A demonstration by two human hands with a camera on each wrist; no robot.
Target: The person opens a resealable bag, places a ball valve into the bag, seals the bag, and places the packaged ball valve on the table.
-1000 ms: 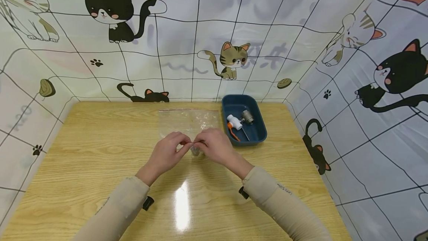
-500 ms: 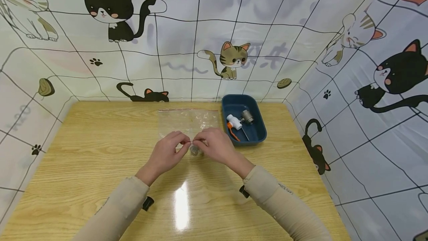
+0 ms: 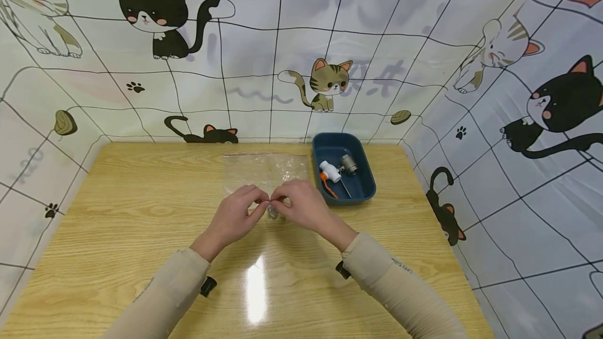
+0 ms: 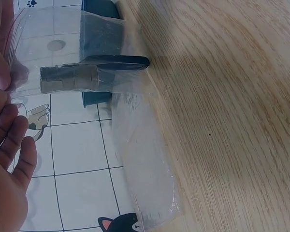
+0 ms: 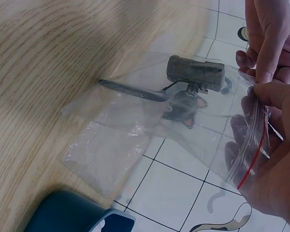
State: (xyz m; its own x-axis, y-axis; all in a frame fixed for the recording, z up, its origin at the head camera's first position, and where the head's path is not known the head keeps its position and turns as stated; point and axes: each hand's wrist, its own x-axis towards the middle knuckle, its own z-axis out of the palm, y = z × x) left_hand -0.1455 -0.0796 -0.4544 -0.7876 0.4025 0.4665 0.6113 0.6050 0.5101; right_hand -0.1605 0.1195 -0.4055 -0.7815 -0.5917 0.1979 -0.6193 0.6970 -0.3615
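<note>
Both hands meet over the middle of the table, thumb and fingertips pinching the top edge of a clear zip bag [image 5: 140, 113] with a red line along its seal. The left hand [image 3: 237, 216] and the right hand [image 3: 301, 205] nearly touch at the fingertips. Inside the bag, which hangs upright, is a grey metal valve [image 4: 70, 79] with a long dark handle [image 4: 117, 63]. In the right wrist view the valve [image 5: 195, 73] lies near the seal side, its handle pointing down toward the table. From the head only a small grey part shows below the fingers.
Flat on the table behind the hands lies another clear bag [image 3: 247, 169]. A blue bin [image 3: 363, 192] at the back right holds a white fitting [image 3: 330, 171] with an orange handle and a grey metal fitting [image 3: 348, 164]. A cat-patterned curtain [image 3: 254, 88] surrounds the table.
The fingertips have shifted slightly along the bag's top edge, and the grey part below them has swung a little. Both hands keep their pinch.
</note>
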